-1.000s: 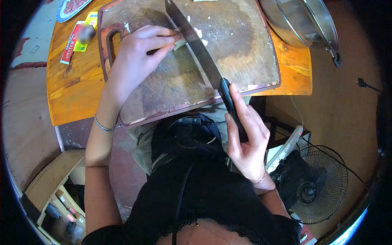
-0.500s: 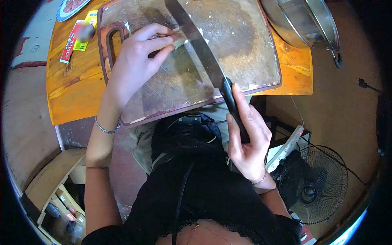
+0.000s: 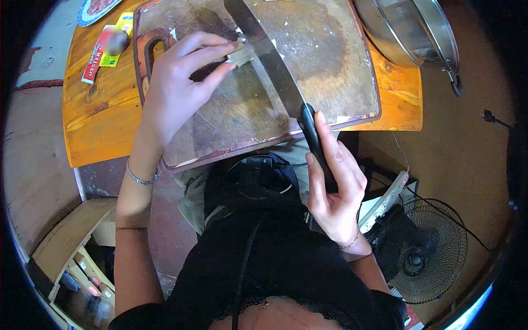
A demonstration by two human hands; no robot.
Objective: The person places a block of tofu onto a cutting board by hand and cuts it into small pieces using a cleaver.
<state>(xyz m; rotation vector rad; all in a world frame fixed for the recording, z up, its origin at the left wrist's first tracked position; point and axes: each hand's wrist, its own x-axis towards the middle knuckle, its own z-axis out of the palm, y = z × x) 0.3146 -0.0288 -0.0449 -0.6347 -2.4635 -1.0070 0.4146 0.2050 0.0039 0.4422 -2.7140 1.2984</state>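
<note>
My right hand [image 3: 338, 187] is wrapped round the black handle of a large knife [image 3: 269, 60]. The blade slants up and left over a worn cutting board [image 3: 330, 71]. At the board's upper left, my left hand [image 3: 190, 74] pinches a small pale piece of food [image 3: 240, 55] between thumb and fingertips. That piece lies just left of the blade; whether the two touch is unclear. Small white bits are scattered on the board.
Red and yellow sachets [image 3: 110, 47] lie on the wooden table [image 3: 88, 132], left of the board. A plate of meat [image 3: 94, 11] shows at the top left. A metal pot [image 3: 412, 33] stands at the upper right. A fan [image 3: 429, 250] is at the lower right.
The pale piece shows more fully between my left fingertips, which have opened slightly. The knife and my right hand have barely moved.
</note>
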